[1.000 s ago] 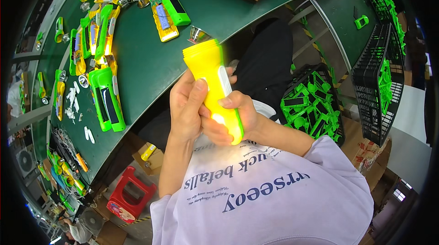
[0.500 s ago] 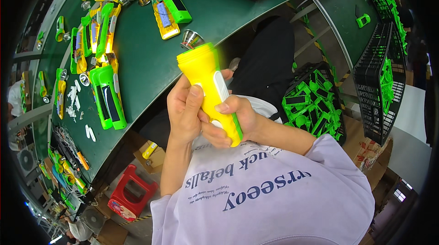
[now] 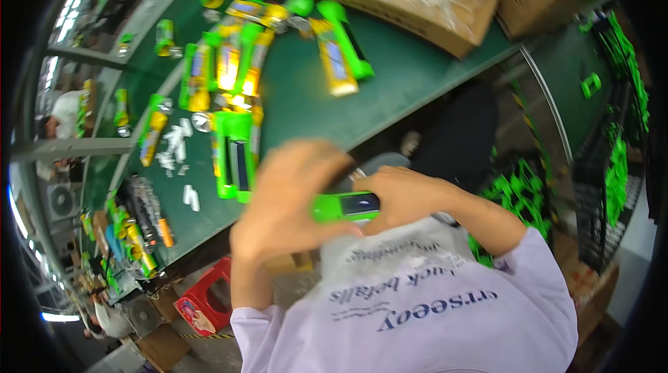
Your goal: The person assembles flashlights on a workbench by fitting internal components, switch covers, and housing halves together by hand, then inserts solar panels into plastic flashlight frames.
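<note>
A green flashlight (image 3: 325, 207) with a dark panel on its side lies crosswise in front of my chest. My right hand (image 3: 400, 195) is closed around its tail end. At the other end, my left hand (image 3: 289, 195) is arched over the flashlight's head, badly smeared by motion. Its fingers cannot be made out, and the hand hides that end. On the green table beyond, several yellow and green flashlight halves (image 3: 240, 147) lie in a cluster, some with batteries and reflectors, and one light glows. A separate green half (image 3: 346, 39) rests beside a yellow one (image 3: 334, 60).
Cardboard boxes (image 3: 417, 14) stand at the table's far side, one with clear plastic on it. White pieces (image 3: 174, 143) and wires (image 3: 145, 206) lie at the left. A red stool (image 3: 206, 296) is below. Green parts fill a crate (image 3: 515, 195) on the right.
The flashlight has turned from upright with its yellow side showing to crosswise with its green side showing. My left hand has moved to its head end. The view has shifted.
</note>
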A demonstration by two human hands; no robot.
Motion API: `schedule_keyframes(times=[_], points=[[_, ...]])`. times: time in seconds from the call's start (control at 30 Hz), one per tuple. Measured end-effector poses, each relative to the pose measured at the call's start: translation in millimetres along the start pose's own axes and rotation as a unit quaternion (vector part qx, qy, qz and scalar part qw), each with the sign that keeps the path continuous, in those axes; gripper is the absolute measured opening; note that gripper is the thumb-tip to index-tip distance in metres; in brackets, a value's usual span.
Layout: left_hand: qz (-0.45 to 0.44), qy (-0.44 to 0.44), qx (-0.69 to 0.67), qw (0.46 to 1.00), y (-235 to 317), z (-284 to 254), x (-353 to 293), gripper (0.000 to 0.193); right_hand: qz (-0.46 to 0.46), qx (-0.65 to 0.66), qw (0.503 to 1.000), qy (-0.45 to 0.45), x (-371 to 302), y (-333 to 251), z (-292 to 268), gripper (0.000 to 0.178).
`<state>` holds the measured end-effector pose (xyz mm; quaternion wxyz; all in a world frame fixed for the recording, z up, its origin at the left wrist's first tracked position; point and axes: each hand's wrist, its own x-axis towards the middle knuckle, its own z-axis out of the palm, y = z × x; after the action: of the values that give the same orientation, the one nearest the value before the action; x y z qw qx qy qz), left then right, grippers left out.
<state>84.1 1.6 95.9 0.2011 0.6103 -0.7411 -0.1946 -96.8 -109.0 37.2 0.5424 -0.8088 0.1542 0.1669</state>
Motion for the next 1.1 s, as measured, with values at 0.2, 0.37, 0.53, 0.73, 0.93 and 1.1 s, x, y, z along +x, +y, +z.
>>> schedule_keyframes(times=[0.2, 0.37, 0.53, 0.73, 0.93, 1.1], points=[[-0.095, -0.129, -0.098, 0.982, -26.3, -20.1, -2.0, 0.055, -0.158, 0.115, 0.952, 0.236, 7.5, -2.8, -31.7, 0.05], [-0.281, 0.145, -0.118, 0.941, -104.9, -83.4, 0.3, 0.047, -0.131, 0.179, 0.807, 0.547, 36.4, 65.6, -36.4, 0.026], [-0.348, 0.402, -0.249, 0.81, -260.2, -131.6, 57.2, 0.049, -0.115, -0.083, 0.727, 0.672, 79.0, 91.6, -26.5, 0.011], [-0.532, 0.394, -0.063, 0.747, -449.0, -174.5, 118.1, 0.061, -0.185, -0.24, 0.67, 0.677, 89.9, 99.9, -27.2, 0.012], [-0.61, 0.267, 0.135, 0.734, -498.0, -177.5, 170.5, 0.064, -0.195, -0.253, 0.67, 0.67, 90.4, 103.5, -30.9, 0.018], [-0.614, 0.192, 0.183, 0.743, -505.3, -181.2, 160.8, 0.076, -0.199, -0.249, 0.677, 0.663, 93.5, 103.7, -33.0, 0.018]])
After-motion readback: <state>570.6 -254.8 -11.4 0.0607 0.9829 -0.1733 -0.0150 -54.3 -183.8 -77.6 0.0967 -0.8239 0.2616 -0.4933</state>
